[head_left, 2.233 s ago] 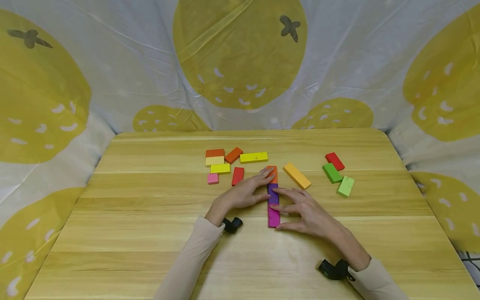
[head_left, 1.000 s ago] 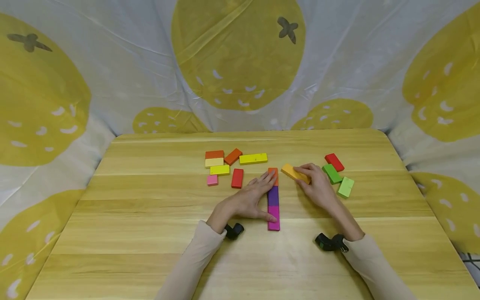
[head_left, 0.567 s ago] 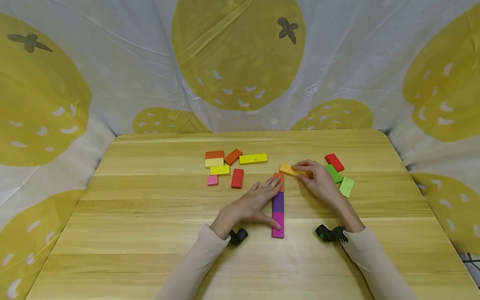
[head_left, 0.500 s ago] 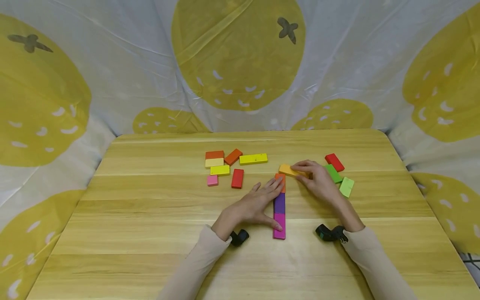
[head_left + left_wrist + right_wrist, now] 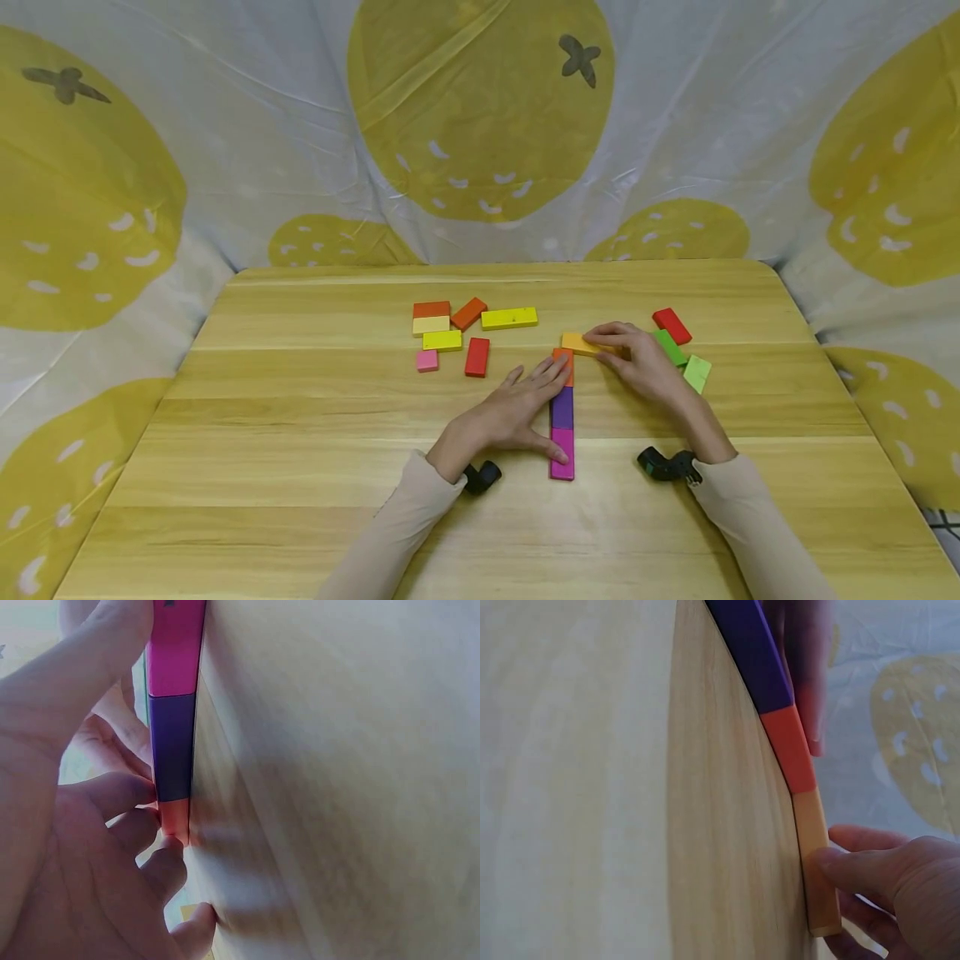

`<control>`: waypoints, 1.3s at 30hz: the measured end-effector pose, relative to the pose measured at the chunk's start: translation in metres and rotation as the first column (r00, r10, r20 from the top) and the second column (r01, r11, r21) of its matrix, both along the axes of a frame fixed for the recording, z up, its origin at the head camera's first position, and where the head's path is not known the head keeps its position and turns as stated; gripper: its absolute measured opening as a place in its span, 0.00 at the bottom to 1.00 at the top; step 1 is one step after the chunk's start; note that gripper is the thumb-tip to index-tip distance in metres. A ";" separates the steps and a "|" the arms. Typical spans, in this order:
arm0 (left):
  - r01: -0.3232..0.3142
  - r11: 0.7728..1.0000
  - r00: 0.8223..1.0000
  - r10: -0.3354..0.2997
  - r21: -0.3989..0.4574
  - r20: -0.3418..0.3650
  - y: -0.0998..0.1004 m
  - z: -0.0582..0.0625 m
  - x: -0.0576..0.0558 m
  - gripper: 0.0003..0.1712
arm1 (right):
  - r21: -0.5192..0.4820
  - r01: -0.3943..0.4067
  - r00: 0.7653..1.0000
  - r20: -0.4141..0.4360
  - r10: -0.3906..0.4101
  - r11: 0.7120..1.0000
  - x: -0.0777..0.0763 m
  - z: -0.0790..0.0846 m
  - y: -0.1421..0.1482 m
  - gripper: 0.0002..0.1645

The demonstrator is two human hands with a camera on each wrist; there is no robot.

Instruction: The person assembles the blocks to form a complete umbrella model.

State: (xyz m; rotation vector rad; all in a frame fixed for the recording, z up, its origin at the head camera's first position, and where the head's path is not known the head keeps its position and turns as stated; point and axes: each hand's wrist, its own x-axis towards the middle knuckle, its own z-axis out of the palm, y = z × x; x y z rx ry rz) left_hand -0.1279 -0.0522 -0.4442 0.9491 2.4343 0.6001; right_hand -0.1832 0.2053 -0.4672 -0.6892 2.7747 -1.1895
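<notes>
Right of frame centre, right hand [image 5: 643, 364] pinching a light-orange rectangular block [image 5: 575, 343] against an orange rectangular block [image 5: 568, 373], left hand [image 5: 501, 417] spread wide, gripping nothing, touching that and a magenta rectangular block [image 5: 562, 470]

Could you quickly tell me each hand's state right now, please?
Left hand: open, touching the orange block and magenta block.
Right hand: closed, holding the yellow-orange block.
</notes>
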 end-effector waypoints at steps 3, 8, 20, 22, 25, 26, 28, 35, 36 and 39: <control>-0.003 1.000 1.000 0.003 -0.006 -0.009 0.001 0.000 0.000 0.72 | 0.004 -0.009 1.000 -0.012 0.009 1.000 0.000 0.000 0.000 0.20; -0.003 1.000 1.000 0.003 -0.012 -0.015 0.001 -0.001 0.000 0.71 | 0.010 -0.021 0.999 -0.026 0.022 1.000 -0.001 -0.001 0.000 0.21; -0.007 1.000 1.000 0.007 -0.014 0.001 0.000 -0.002 0.000 0.71 | 0.000 -0.039 0.998 -0.043 0.039 0.999 0.001 0.001 0.001 0.25; -0.008 1.000 1.000 0.008 -0.011 0.008 0.000 -0.002 -0.001 0.70 | 0.001 -0.050 0.998 -0.042 0.050 0.999 0.004 0.004 -0.002 0.28; -0.002 1.000 1.000 0.002 -0.004 0.006 -0.001 -0.001 0.000 0.70 | 0.030 -0.086 0.996 -0.025 0.087 0.996 0.010 0.008 -0.007 0.34; 0.002 1.000 1.000 -0.002 0.001 0.005 -0.001 -0.001 0.000 0.70 | 0.048 -0.102 0.994 -0.019 0.103 0.994 0.013 0.009 -0.009 0.36; 0.005 1.000 1.000 -0.006 0.016 0.004 -0.002 -0.001 0.000 0.71 | 0.076 -0.133 0.991 -0.002 0.134 0.988 0.019 0.010 -0.012 0.39; -0.028 0.995 0.998 0.022 0.093 0.057 -0.012 0.006 -0.009 0.69 | 0.147 -0.178 0.984 0.021 0.177 0.973 0.039 0.008 -0.019 0.52; -0.037 0.994 0.998 0.031 0.107 0.062 -0.014 0.008 -0.013 0.67 | 0.157 -0.181 0.983 0.015 0.181 0.971 0.040 0.008 -0.019 0.53; -0.076 0.987 0.997 0.073 0.142 0.026 -0.023 0.011 -0.025 0.60 | 0.182 -0.193 0.981 0.002 0.195 0.964 0.043 0.005 -0.020 0.55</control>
